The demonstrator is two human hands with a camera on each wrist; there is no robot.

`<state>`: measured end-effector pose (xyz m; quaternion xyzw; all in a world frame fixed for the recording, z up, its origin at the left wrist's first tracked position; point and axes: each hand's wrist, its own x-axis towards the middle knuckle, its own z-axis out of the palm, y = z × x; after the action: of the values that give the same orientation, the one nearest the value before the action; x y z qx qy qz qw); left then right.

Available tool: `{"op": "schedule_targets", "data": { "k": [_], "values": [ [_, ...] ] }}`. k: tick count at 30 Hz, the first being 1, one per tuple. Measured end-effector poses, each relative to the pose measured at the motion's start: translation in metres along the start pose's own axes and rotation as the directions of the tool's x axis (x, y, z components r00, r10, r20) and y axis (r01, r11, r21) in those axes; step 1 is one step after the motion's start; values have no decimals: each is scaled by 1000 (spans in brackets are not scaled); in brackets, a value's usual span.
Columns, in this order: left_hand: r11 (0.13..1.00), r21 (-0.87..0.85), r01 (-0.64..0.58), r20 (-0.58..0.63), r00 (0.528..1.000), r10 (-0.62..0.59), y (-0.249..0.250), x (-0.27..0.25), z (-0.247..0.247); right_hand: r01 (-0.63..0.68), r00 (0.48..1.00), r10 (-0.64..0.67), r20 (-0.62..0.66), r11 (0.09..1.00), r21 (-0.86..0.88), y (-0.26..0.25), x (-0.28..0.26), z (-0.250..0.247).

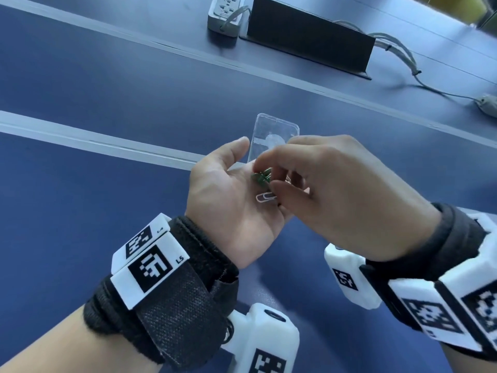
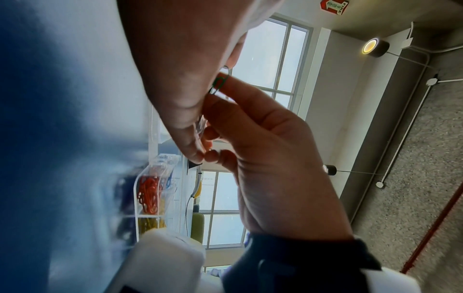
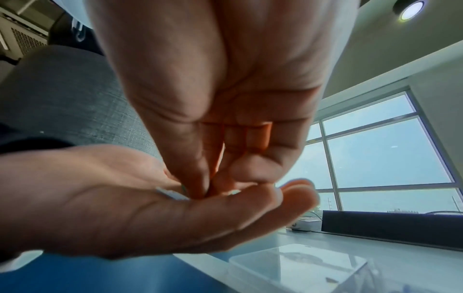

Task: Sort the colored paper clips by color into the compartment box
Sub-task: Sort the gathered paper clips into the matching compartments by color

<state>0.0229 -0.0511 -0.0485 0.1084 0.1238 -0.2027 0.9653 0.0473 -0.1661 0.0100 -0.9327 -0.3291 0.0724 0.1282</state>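
- Right now your left hand (image 1: 231, 200) lies palm up near the middle of the head view, fingers relaxed and spread, cradling loose clips without gripping them.
- Your right hand (image 1: 336, 195) reaches over that palm from the right of the frame, thumb and forefinger pinched together on the green paper clips (image 1: 261, 176).
- Just below that pinch, a white paper clip (image 1: 265, 197) lies flat on your left palm, beside the right thumb.
- From the left wrist view, the green clips show at centre top, clamped between your right fingertips (image 2: 233, 83) and touching the left palm.
- In the right wrist view, the pinch meets your left fingers at mid-frame; the clips there are too blurred to tell by colour.
- Behind your hands in the head view, a clear plastic lid (image 1: 274, 135) rests on the blue table (image 1: 94, 197), partly hidden by your fingers.
- The compartment box (image 2: 152, 198) appears only in the left wrist view, lower centre-left; one cell holds red clips (image 2: 149, 195), the cell below it in the frame holds yellow clips (image 2: 150, 223).
- At the top of the head view, a power strip (image 1: 227, 14) sits beside a black cable flap (image 1: 309, 36).
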Motion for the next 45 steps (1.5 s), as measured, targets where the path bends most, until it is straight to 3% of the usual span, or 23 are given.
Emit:
{"op": "schedule_targets", "data": {
  "k": [8,12,15,21,25,34,38,42,45],
  "values": [
    [999,-7,-41,21,999,41,-2,1,-1,17,988,-9,-152,998,56,-2,3,0],
    [995,12,-101,18,995,101,-1,2,-1,75,965,-10,-262,968,239,-4,1,-1],
    [994,48,-97,-33,995,98,0,5,-2,66,951,63,-301,915,398,5,-5,-10],
    [990,100,-101,-142,983,114,1,5,2,-224,906,353,-231,866,447,52,-36,-31],
    [989,125,-85,-154,983,104,-3,5,3,-449,839,516,-176,837,313,81,-46,-29],
    [986,157,-46,-124,990,66,-2,5,4,-578,803,580,-141,814,59,97,-41,-22],
    [989,139,-40,-125,990,58,-1,3,3,-492,850,483,-209,871,12,87,-42,-22],
    [991,128,-33,-99,994,46,-1,1,3,-194,949,227,-221,968,159,47,-35,-22],
    [997,67,-24,-37,999,26,-1,-1,4,-13,988,38,-151,987,161,19,-24,-13]
  ]
}}
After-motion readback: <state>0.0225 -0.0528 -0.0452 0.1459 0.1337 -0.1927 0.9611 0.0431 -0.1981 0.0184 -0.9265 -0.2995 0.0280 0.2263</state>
